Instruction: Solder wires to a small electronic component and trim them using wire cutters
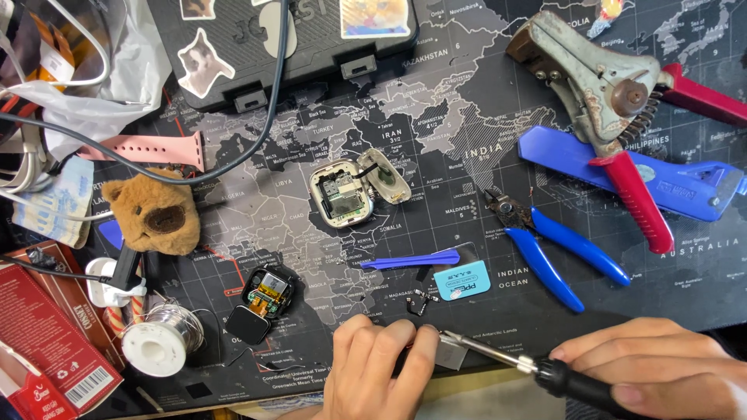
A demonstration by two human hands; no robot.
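Fingers of the left hand (381, 373) hide a tiny part at bottom centre, right hand (661, 373) gripping the soldering iron (506, 359); opened white case (340, 194) shows circuitry.

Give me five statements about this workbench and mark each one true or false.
1. The right hand holds a soldering iron whose tip points toward the left hand. True.
2. The opened smartwatch lies right of the blue-handled cutters. False: it lies far to their left, beside the solder spool.
3. The blue pry tool lies flat on the map mat. True.
4. The brown plush toy sits on the black case. False: it sits on the mat, below the pink watch strap.
5. The left hand holds the red-handled wire stripper. False: that tool lies untouched at the upper right.
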